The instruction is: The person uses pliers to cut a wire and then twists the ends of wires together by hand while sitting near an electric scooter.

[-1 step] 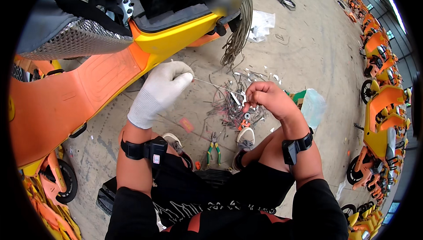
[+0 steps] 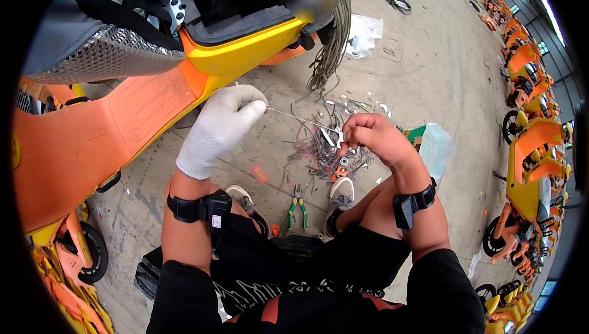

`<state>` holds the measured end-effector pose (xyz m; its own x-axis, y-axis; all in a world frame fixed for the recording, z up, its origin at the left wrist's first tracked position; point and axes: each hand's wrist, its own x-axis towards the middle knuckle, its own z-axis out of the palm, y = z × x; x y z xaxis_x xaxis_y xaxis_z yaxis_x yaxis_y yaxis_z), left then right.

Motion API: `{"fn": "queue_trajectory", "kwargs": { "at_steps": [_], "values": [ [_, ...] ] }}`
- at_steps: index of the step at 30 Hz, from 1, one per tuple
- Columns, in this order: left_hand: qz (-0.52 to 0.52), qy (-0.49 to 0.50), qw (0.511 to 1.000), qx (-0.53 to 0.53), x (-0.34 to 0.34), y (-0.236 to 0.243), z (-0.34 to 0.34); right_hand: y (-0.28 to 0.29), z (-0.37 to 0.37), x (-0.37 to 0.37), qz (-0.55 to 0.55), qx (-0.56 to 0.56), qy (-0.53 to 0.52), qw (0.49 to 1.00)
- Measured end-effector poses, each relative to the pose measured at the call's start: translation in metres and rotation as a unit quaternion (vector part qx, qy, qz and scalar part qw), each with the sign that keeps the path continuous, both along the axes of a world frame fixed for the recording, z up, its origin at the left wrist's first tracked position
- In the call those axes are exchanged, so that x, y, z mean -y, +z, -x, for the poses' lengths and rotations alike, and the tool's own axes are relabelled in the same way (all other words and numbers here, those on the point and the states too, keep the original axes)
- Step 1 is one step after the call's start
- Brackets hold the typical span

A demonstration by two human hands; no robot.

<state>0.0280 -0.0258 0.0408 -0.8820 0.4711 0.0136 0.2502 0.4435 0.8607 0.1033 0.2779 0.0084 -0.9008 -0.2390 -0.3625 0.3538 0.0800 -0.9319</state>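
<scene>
A thin, pale wire (image 2: pixel 299 118) stretches across the space between my two hands. Its left end is pinched in my left hand (image 2: pixel 222 124), which wears a white knitted glove. Bare and closed, my right hand (image 2: pixel 377 139) grips the other end between thumb and curled fingers. Below the wire, a pile of cut wire scraps (image 2: pixel 313 153) and small white bits lies on the floor. A small ring-shaped part (image 2: pixel 343 161) is just under my right fingers. Pliers (image 2: pixel 297 207) with green and yellow handles rest between my shoes.
An orange and yellow scooter (image 2: pixel 153 104) stands close on the left, a bundle of long wires (image 2: pixel 331 33) hanging from its front. Beside my right hand lies a green and clear plastic bag (image 2: pixel 434 150). Rows of similar scooters (image 2: pixel 531 156) line the right side.
My left hand has shifted very slightly to the left, with the wire still stretched. The right hand stays practically where it was.
</scene>
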Motion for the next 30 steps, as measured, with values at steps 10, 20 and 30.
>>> {"fn": "queue_trajectory", "kwargs": {
  "at_steps": [10, 20, 30],
  "values": [
    [-0.015, 0.031, 0.998, 0.048, 0.011, 0.01, -0.003, -0.001, -0.011, -0.021, 0.006, 0.035, -0.007, 0.999],
    [-0.042, 0.042, 0.996, 0.063, 0.021, 0.008, 0.001, -0.001, -0.018, -0.034, 0.03, 0.072, -0.006, 0.997],
    [0.128, 0.012, 0.991, -0.049, 0.006, -0.023, 0.013, 0.005, -0.021, -0.036, 0.147, 0.092, 0.029, 0.984]
  ]
}}
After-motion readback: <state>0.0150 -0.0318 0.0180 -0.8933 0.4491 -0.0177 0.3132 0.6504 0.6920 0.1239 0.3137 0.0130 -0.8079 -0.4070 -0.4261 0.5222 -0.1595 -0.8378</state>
